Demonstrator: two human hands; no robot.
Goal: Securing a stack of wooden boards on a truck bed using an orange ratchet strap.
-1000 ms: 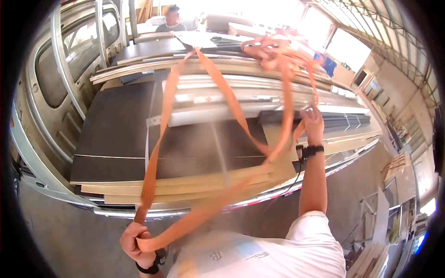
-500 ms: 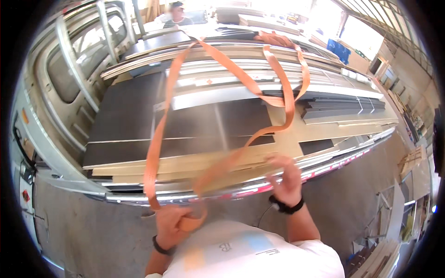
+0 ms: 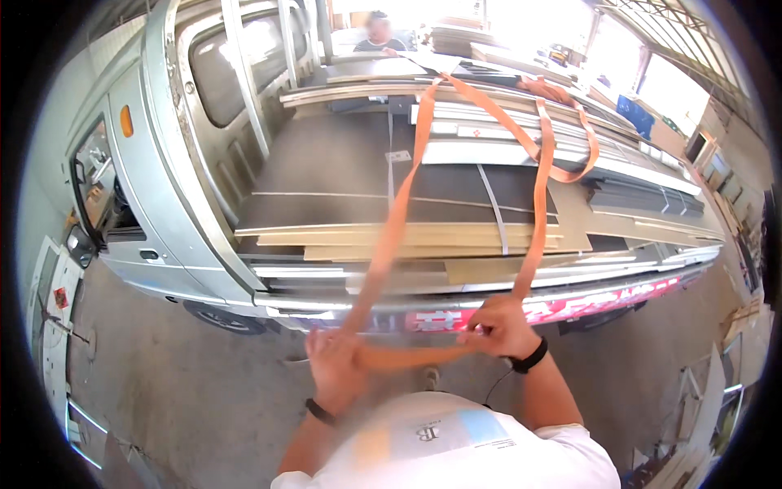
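Note:
A long orange webbing strap (image 3: 398, 218) runs from the far side of a loaded flatbed truck, over its stacked panels, down to my hands. My left hand (image 3: 336, 368), slightly blurred, grips it in front of the truck's near side. My right hand (image 3: 498, 324) has its fingers closed round another run of the same strap. Between both hands a short length stretches almost level. Beneath the strap lie dark panels (image 3: 326, 167), pale boards (image 3: 342, 238) and white lengths of profile (image 3: 472, 153). Farther back, more orange webbing lies bunched and looped on the load.
The silver truck cab (image 3: 155, 191) stands at the left, with upright metal bars (image 3: 244, 77) behind it. Along the near side runs a red printed side panel (image 3: 562, 308). Another person (image 3: 379, 37) is beyond the load. Boards and frames (image 3: 709, 391) stand at the right.
My right hand, open and off the strap before, now holds it. The strap has been drawn into two runs toward me. The view has turned left, showing more of the cab.

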